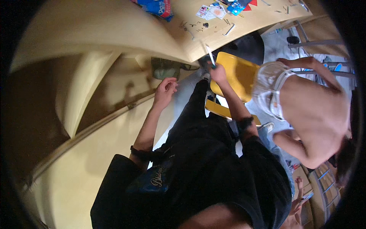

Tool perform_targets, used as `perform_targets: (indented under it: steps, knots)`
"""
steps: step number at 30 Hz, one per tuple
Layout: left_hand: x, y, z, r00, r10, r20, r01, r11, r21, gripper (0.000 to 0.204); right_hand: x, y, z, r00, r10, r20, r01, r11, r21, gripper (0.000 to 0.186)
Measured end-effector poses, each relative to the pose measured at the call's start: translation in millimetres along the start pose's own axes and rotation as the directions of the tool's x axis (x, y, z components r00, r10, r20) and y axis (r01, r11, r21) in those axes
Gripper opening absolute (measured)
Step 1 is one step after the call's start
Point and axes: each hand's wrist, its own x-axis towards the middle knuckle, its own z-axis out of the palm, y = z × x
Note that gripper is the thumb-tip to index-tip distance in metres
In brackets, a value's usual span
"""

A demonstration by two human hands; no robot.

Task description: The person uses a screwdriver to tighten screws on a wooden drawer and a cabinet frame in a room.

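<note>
My right hand (pixel 218 73) is closed around the dark handle of a slim tool with a long pale shaft or blade (pixel 209 52). It points up toward the corner of the wooden tabletop (pixel 179 38); blur hides its exact kind. Below the tabletop's edge, my left hand (pixel 166 90) hangs in the air with loosely bent fingers and nothing visible in it. On the tabletop lie a pale L-shaped rod (pixel 229 29), several small screw-like pieces, and some printed cards (pixel 212 12).
A yellow chair (pixel 235 74) stands just right of my right hand. Beyond it, another person (pixel 309 110) bends over close by. Wooden panels (pixel 89 141) fill the left side. A blue bag (pixel 158 7) lies on the tabletop's far side. Another person's hand (pixel 299 181) shows at lower right.
</note>
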Motion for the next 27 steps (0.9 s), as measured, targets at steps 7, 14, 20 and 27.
perform_targets:
  steps: [7, 14, 20, 27]
  knots:
    - [-2.1, -60.9, 6.4, 0.908, -0.303, 0.289, 0.119, 0.849, 0.515, 0.031, 123.1, -88.5, 35.7, 0.986, -0.156, -0.061, 0.124, 0.927, -0.354, 0.023]
    - [27.2, -111.5, -15.5, 0.897, -0.377, 0.23, 0.272, 0.882, 0.385, 0.03, 153.3, -76.0, 55.4, 0.979, -0.144, -0.142, 0.086, 0.932, -0.351, 0.021]
    - [80.2, -44.9, 57.7, 0.956, -0.119, 0.266, 0.14, 0.988, -0.059, 0.032, 90.9, -71.0, 12.6, 0.995, 0.084, -0.048, -0.067, 0.959, 0.274, 0.021]
    - [103.9, 26.1, 144.9, 0.981, -0.126, 0.148, 0.183, 0.856, -0.484, 0.035, -57.6, -39.6, -47.0, 0.977, 0.085, 0.194, -0.139, 0.948, 0.287, 0.022]
